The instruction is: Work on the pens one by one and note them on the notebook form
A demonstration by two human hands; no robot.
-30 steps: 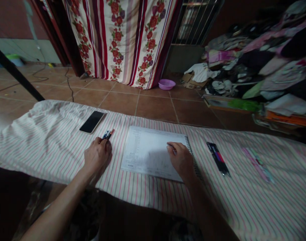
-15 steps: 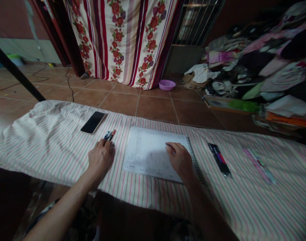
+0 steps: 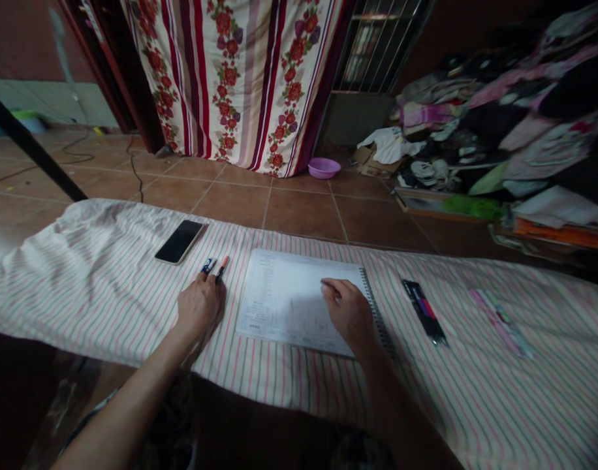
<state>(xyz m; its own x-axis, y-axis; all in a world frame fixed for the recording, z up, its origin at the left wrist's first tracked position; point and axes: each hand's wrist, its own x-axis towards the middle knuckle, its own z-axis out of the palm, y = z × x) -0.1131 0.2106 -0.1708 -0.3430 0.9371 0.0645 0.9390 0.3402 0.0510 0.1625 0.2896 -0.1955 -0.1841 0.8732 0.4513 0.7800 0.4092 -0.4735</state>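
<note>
A spiral notebook (image 3: 279,287) with a pale printed sheet or page lies flat on the striped cloth. Over its right half rests my right hand (image 3: 348,312), fingers curled into a pinch. A small dark tip shows at those fingertips, too small to name. To the left of the notebook, my left hand (image 3: 198,304) lies low on the cloth with its fingers bent. Its fingertips cover the near ends of a small blue-and-white stick-like item (image 3: 209,264) and a dark pen with an orange end (image 3: 223,267). A black-screened phone (image 3: 180,241) lies just beyond that hand.
Several dark pens (image 3: 425,312) lie right of the notebook, with pink and pastel pens (image 3: 502,323) farther right. The striped cloth (image 3: 289,385) covers the table. Beyond its far edge are a tiled floor, a purple basin (image 3: 324,168), a floral curtain (image 3: 250,85) and heaped clothes (image 3: 514,124).
The blue-and-white item and the orange-ended pen now stand a little farther apart at my left fingertips. My right hand has kept its place on the notebook. The view has shifted slightly.
</note>
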